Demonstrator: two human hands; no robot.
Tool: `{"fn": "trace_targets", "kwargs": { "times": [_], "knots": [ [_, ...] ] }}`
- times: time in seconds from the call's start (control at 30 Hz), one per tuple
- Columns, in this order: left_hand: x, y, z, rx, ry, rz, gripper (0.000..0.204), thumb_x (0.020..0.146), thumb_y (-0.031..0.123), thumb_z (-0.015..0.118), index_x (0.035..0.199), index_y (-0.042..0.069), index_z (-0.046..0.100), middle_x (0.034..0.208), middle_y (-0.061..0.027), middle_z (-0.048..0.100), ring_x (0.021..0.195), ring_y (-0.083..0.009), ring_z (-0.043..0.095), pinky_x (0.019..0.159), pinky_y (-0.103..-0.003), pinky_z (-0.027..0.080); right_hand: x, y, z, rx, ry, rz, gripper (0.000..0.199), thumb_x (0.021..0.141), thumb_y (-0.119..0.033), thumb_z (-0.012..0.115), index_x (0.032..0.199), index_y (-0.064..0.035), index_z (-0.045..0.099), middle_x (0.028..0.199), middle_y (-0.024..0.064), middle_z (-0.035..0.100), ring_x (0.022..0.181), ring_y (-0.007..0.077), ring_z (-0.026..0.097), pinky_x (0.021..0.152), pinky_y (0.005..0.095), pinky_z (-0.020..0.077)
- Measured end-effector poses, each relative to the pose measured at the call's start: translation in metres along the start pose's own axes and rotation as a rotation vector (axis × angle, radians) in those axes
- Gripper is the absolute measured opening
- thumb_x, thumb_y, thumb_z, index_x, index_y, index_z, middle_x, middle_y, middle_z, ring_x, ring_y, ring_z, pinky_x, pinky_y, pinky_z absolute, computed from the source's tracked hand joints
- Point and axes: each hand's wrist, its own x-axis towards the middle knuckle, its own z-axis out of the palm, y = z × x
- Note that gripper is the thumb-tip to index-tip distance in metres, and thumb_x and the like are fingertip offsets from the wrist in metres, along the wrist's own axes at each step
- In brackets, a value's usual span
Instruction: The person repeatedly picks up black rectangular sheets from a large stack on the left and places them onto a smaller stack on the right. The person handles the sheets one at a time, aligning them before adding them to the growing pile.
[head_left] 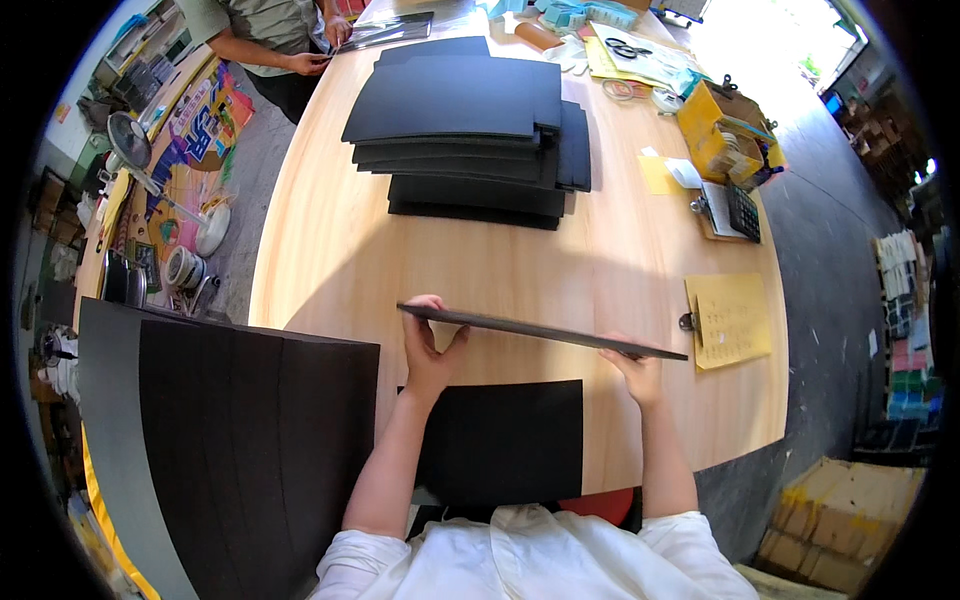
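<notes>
"Holding what?"
"Left hand [428, 352], right hand [636, 368]: each gripping one end of a black board [540, 331]."
"Position?"
"Edge-on over the worktop [325, 250], between both hands; long axis crosswise, right end lower in view."

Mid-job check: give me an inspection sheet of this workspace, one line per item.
Surface: wood-grain table, partly shadowed.
Job's things: raised black sheet, seen nearly edge-on; flat black sheet at the near edge; uneven black stack farther back.
Clutter: scissors, yellow holder, calculator and yellow paper, toward the right.
Hands: left hand and right hand grip opposite ends of the raised sheet.
Cables: nothing seen.
Surroundings: co-worker's hand at far left; standing fan left; cartons lower right.
</notes>
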Motion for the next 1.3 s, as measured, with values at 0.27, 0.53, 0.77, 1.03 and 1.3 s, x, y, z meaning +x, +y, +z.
{"fn": "trace_targets", "kwargs": {
  "times": [0.27,0.53,0.77,1.03,1.3],
  "knots": [
    [-0.008,0.063,0.011,0.126,-0.017,0.318,0.045,0.072,-0.001,0.072,0.101,0.007,0.038,0.097,-0.0119,0.047,0.084,-0.0212,0.048,0.077,-0.031,0.043,-0.019,-0.012,-0.006,0.069,-0.028,-0.3,0.013,0.081,-0.006,0.067,0.089,0.0036,0.07,0.094,0.0227,0.069,0.091,0.0307,0.067,0.085,0.0389,0.052],
    [-0.013,0.06,0.013,0.123,-0.004,0.316,0.047,0.071,0.0,0.074,0.101,0.007,0.039,0.096,-0.0121,0.047,0.085,-0.022,0.048,0.076,-0.031,0.043,-0.012,-0.008,-0.017,0.031,-0.057,-0.278,0.014,0.083,-0.007,0.064,0.089,0.0044,0.07,0.095,0.0222,0.07,0.092,0.0301,0.067,0.085,0.0382,0.0526],
    [-0.033,0.012,0.013,0.017,0.031,0.088,0.051,0.069,-0.013,0.068,0.106,0.006,0.038,0.105,-0.0116,0.045,0.089,-0.0195,0.048,0.083,-0.031,0.042,0.0,-0.001,-0.021,0.008,-0.152,-0.105,0.012,0.079,0.005,0.066,0.091,0.0063,0.068,0.098,0.0187,0.07,0.095,0.0257,0.067,0.089,0.0359,0.052],
    [-0.011,0.017,0.011,0.491,0.232,0.05,0.078,0.078,-0.005,0.068,0.143,0.0,0.026,0.129,-0.0189,0.045,0.112,-0.0279,0.049,0.099,-0.035,0.038,0.048,-0.051,0.004,0.082,0.02,0.127,0.05,0.071,0.001,0.077,0.118,0.0012,0.059,0.109,0.0092,0.065,0.101,0.0186,0.061,0.091,0.0339,0.0488],
    [-0.111,0.053,-0.029,0.346,0.263,-0.314,0.033,0.081,-0.003,0.065,0.108,0.003,0.048,0.103,-0.0098,0.05,0.091,-0.0169,0.053,0.081,-0.03,0.044,0.123,-0.019,0.009,0.04,-0.074,0.75,0.051,0.071,-0.002,0.08,0.116,0.0023,0.058,0.105,0.0162,0.068,0.093,0.0258,0.066,0.087,0.0363,0.0524]
  ]
}}
